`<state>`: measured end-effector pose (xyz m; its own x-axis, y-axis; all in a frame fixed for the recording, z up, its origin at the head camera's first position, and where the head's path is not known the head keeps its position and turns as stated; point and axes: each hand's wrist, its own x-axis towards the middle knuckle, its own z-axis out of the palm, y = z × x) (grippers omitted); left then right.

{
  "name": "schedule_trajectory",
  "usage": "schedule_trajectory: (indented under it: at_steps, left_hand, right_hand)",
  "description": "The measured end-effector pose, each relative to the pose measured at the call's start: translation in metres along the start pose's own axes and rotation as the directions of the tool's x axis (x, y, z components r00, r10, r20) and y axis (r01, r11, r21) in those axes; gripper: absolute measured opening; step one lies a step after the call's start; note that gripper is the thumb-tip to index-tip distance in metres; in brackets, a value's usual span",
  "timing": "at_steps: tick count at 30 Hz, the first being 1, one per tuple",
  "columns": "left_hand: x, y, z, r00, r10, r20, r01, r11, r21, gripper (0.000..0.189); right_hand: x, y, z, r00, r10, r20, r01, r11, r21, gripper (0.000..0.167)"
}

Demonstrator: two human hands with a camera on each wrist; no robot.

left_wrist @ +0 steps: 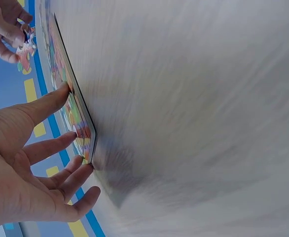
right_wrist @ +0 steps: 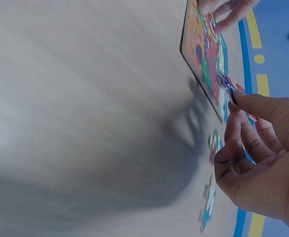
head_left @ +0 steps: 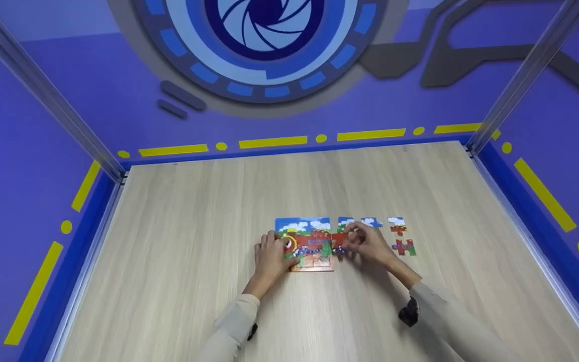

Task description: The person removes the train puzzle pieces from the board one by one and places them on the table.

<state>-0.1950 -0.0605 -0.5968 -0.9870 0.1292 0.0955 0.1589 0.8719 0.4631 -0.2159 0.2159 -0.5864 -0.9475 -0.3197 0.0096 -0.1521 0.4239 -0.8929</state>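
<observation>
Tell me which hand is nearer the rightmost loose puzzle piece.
Right. The right hand pinches another piece and is left of the rightmost loose puzzle piece, not touching it; the left hand is farther left, at the left side of the puzzle board.

the left hand (head_left: 269, 257) hides part of the board (head_left: 314, 269) beneath; the right hand (head_left: 368, 245) covers part of its pinched piece (head_left: 339, 240); behind both hands, sleeves (head_left: 234, 322) run out of the head view.

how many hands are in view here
2: the left hand rests on the left side of the puzzle board; the right hand, at the board's right, pinches a puzzle piece.
</observation>
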Motion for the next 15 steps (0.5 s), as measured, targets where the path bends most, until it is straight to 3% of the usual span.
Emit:
schedule_trajectory:
  at_steps: [15]
  left_hand:
    - [0.001, 0.0, -0.002, 0.999, -0.034, 0.042, 0.035, 0.999, -0.012, 0.051]
  right_hand:
    - [-0.022, 0.018, -0.041, 0.999, 0.033, -0.017, -0.034, 0.997, -0.075, 0.028]
